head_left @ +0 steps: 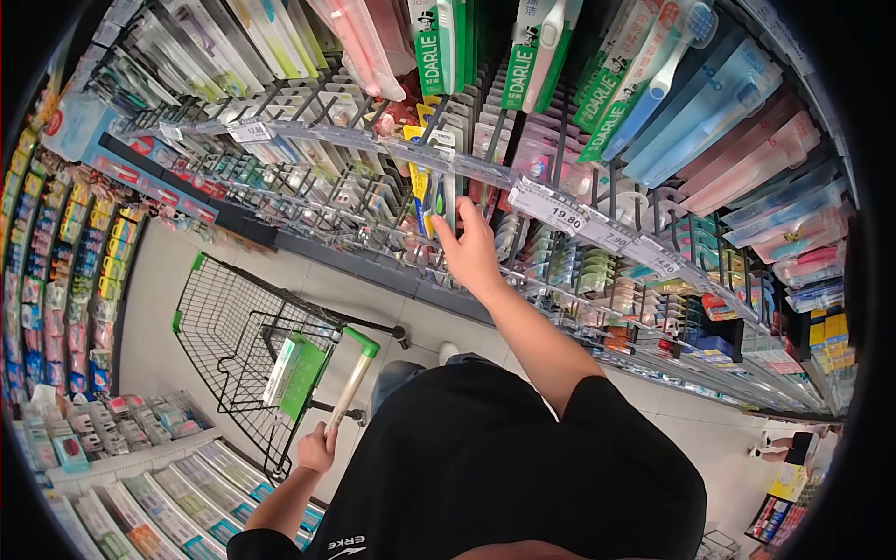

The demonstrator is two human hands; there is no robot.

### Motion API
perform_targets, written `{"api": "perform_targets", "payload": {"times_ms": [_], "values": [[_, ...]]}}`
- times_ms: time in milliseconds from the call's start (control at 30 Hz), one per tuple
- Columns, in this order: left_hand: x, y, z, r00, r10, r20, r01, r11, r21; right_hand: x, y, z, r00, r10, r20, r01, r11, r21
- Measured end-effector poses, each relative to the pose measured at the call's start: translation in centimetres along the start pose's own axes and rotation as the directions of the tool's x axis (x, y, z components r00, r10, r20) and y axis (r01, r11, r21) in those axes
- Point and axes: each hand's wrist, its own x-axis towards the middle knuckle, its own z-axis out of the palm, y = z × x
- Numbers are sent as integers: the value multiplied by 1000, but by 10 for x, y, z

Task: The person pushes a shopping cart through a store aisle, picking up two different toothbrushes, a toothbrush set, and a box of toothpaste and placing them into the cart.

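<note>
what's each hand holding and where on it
The right hand pinches a hanging toothbrush pack by its lower end. The left hand is closed round the cart handle at the end nearest the person.

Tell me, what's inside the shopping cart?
A green and white box lies inside the cart, near the handle that the left hand grips. The rest shows only wire mesh. What the box contains is covered by its packaging.
</note>
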Motion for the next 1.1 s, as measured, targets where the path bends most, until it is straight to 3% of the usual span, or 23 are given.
{"api": "perform_targets", "payload": {"times_ms": [233, 300, 367, 500, 533, 667, 867, 1100], "values": [[-1, -5, 1, 1000, -5, 15, 4, 1000, 23, 4, -2, 3, 999, 2, -53, -2, 1000, 3], [1, -5, -1, 1000, -31, -3, 31, 999, 43, 0, -4, 0, 998, -33, -61, 27, 995, -96], [-1, -13, 9, 999, -32, 6, 32, 999, 31, -4, 3, -6, 974, -195, -115, 181, 976, -122], [-1, -23, 16, 1000, -28, 7, 28, 999, 29, -28, 4, -40, 984, -170, -45, 163, 977, -135], [0, -19, 14, 999, -47, 5, 47, 999, 20, -34, 6, -51, 966, -252, -52, 240, 955, -171], [-1, -3, 5, 997, -74, -26, 74, 997, 27, -67, 14, -108, 941, -318, -117, 252, 887, -386], [-2, -21, 16, 994, -110, 13, 110, 994, 29, -112, 21, -199, 894, -301, -331, 49, 801, -597], [13, -53, 33, 989, -118, 90, 114, 992, 53, -176, 16, -264, 871, -230, -434, -111, 767, -631]]}}
